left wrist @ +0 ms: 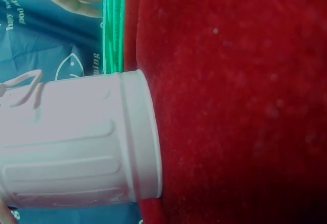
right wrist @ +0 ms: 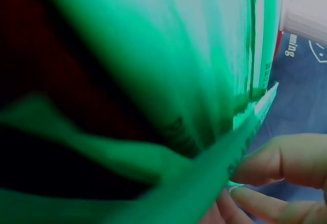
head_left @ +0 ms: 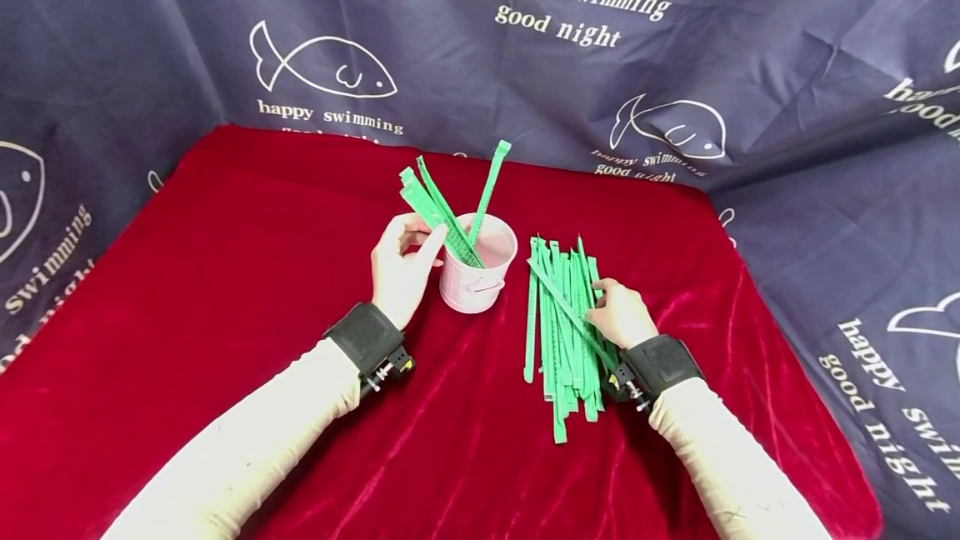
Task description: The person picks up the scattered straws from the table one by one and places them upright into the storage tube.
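Note:
A small pale pink bucket with a side handle stands upright on the red cloth. Several slim green printed stick packets poke out of it, most leaning left and one leaning right. My left hand is at its left rim, thumb and fingers around the leaning packets. In the left wrist view the bucket hides nearly all of that hand. To the right lies a loose pile of similar packets, with one across the top. My right hand pinches at the pile's right edge; blurred packets partly cover its fingertips.
Red velvet cloth covers the table. A dark blue curtain with fish drawings and lettering hangs behind and at both sides. Each wrist wears a black band with a small device.

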Action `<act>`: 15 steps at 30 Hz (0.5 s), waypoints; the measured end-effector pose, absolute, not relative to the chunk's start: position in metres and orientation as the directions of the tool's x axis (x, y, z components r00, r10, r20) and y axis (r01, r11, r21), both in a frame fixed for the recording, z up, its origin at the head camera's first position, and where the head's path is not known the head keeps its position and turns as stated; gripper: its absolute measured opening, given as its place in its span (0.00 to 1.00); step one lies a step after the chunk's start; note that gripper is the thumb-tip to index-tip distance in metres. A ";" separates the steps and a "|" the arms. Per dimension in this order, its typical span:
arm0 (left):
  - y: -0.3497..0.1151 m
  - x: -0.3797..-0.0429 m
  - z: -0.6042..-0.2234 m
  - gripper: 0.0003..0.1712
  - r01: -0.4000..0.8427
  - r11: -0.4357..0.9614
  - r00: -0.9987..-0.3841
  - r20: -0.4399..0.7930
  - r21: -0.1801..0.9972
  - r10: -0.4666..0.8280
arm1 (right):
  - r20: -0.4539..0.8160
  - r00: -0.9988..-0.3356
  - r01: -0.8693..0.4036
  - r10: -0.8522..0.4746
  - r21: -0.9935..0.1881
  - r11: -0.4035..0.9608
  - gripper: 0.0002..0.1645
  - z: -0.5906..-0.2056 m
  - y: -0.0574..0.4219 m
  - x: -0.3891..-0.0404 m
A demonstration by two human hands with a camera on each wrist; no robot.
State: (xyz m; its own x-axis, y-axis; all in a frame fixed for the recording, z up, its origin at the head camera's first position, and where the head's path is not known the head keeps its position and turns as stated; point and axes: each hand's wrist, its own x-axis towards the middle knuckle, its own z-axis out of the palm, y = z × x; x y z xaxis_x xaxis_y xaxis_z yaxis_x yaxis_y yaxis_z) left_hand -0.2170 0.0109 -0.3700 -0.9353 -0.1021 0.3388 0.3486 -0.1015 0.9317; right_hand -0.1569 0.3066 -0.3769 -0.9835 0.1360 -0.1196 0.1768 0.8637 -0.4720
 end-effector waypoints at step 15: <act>0.010 -0.217 -0.372 0.11 0.326 -0.238 -0.945 0.317 0.915 -0.074 | -0.005 -0.984 0.156 0.180 -0.522 0.838 0.31 -0.366 0.297 -0.156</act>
State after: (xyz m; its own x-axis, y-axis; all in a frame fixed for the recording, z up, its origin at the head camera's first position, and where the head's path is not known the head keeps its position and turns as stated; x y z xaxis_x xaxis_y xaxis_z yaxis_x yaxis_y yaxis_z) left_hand -0.2174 0.0104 -0.3720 -0.9454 -0.0742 0.3172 0.3257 -0.2376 0.9151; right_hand -0.1560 0.2968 -0.3655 -0.9836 0.1802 -0.0046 0.1560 0.8384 -0.5222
